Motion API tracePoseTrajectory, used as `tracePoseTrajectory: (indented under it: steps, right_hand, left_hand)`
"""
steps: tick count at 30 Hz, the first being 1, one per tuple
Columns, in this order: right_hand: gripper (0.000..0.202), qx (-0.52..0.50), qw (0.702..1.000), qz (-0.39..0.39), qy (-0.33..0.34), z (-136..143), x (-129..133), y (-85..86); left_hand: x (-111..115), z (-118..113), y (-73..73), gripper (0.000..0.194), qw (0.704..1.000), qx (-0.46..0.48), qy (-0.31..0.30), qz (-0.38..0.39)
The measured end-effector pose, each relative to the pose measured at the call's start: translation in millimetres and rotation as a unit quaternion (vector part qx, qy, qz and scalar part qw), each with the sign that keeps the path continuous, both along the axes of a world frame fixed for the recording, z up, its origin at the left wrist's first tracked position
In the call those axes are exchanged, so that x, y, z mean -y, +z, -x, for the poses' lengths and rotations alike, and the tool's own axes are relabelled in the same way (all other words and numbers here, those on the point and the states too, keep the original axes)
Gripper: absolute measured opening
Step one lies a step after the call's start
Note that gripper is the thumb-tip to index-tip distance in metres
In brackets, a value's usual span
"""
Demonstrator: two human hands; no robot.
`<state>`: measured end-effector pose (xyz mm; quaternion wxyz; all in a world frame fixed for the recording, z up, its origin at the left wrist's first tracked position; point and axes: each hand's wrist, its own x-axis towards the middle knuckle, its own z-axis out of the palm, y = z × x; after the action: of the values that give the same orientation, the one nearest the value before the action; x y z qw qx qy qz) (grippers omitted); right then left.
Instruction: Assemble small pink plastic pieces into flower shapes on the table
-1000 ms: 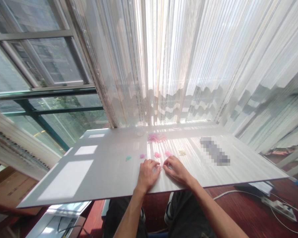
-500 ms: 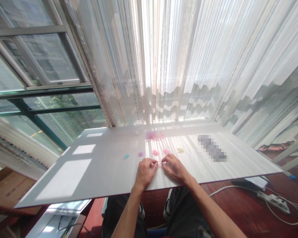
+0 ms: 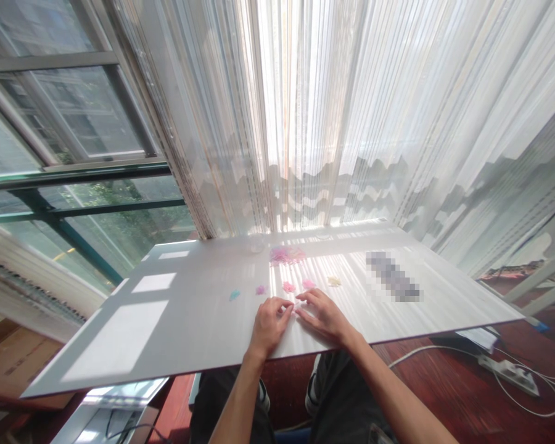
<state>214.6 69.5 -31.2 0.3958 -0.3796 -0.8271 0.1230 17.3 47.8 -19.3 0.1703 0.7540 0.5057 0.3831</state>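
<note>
My left hand (image 3: 268,325) and my right hand (image 3: 321,316) rest on the near part of a white board (image 3: 189,314), fingertips meeting over a tiny pink piece (image 3: 296,304) that is mostly hidden. Just beyond the fingers lies a row of small coloured pieces: a teal one (image 3: 234,295), a purple one (image 3: 260,289), two pink ones (image 3: 288,287) (image 3: 308,283) and a yellow one (image 3: 333,281). Farther back sits a loose pile of pink pieces (image 3: 285,254).
White sheer curtains (image 3: 351,123) hang behind the board, and a window (image 3: 74,142) is at the left. A blurred patch (image 3: 393,277) lies on the board's right part. A power strip (image 3: 509,373) with cables lies on the red-brown floor at the right. My knees (image 3: 333,388) are under the board.
Both hands stay together at the same spot with small finger movements. The view has shifted slightly.
</note>
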Motion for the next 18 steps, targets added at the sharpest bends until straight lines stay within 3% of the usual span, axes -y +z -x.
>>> tracePoseTrajectory:
  steps: [4, 18]
  right_hand:
    - [0.007, 0.012, 1.0, -0.005, -0.001, 0.0, -0.3, -0.5]
    - [0.01, 0.004, 1.0, 0.007, 0.004, -0.2, 1.5, 1.8]
  left_hand:
    - [0.6, -0.1, 0.3, 0.018, 1.0, 0.004, -0.001, 0.008]
    - [0.9, 0.7, 1.6, 0.016, 1.0, 0.015, -0.016, 0.021]
